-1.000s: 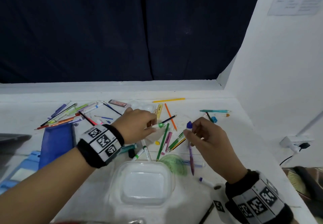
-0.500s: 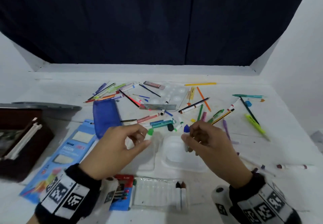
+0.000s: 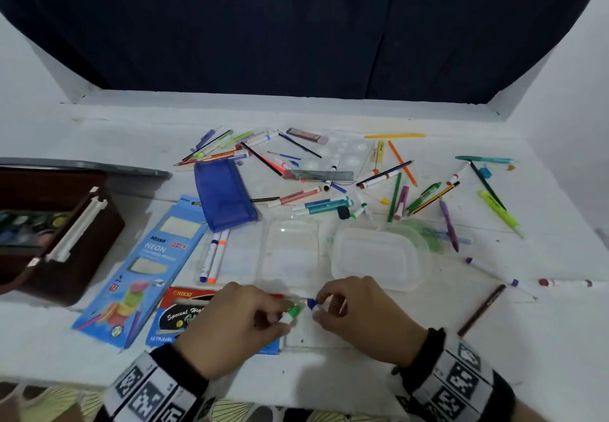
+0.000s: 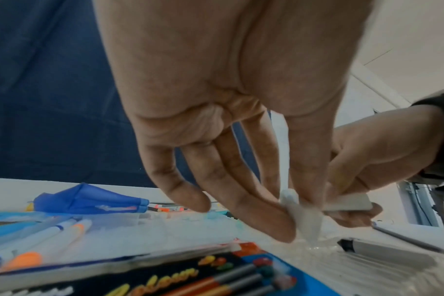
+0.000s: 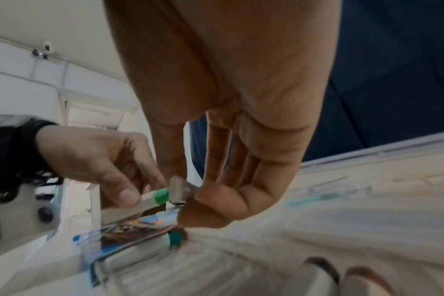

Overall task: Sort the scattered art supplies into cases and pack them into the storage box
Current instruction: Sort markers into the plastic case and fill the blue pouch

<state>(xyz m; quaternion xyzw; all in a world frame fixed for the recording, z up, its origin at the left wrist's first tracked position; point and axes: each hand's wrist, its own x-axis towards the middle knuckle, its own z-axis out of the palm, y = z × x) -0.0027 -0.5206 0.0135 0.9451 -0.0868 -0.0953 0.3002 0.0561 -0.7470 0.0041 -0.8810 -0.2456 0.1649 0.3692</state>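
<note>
Near the table's front edge my left hand (image 3: 280, 319) pinches a white marker with a green cap (image 3: 293, 311), also seen in the right wrist view (image 5: 161, 195). My right hand (image 3: 319, 307) pinches a blue-capped marker (image 3: 311, 303) right beside it, the two caps almost touching. Both hover just over a clear ribbed marker tray (image 3: 313, 336) that sticks out of the red-and-blue marker pack (image 3: 183, 318). In the left wrist view my fingertips (image 4: 279, 230) hold the white barrel (image 4: 304, 220). The brown storage box (image 3: 75, 240) stands open at the left.
A blue neon pencil box (image 3: 145, 266), a blue pouch (image 3: 224, 191) and a clear case with two markers (image 3: 214, 253) lie left of centre. A clear plastic tub (image 3: 375, 257) sits behind my hands. Several pens, pencils and a ruler (image 3: 319, 175) are scattered across the back.
Both hands have come back from the middle of the table to the front edge, each carrying its marker, and now hover over the clear tray.
</note>
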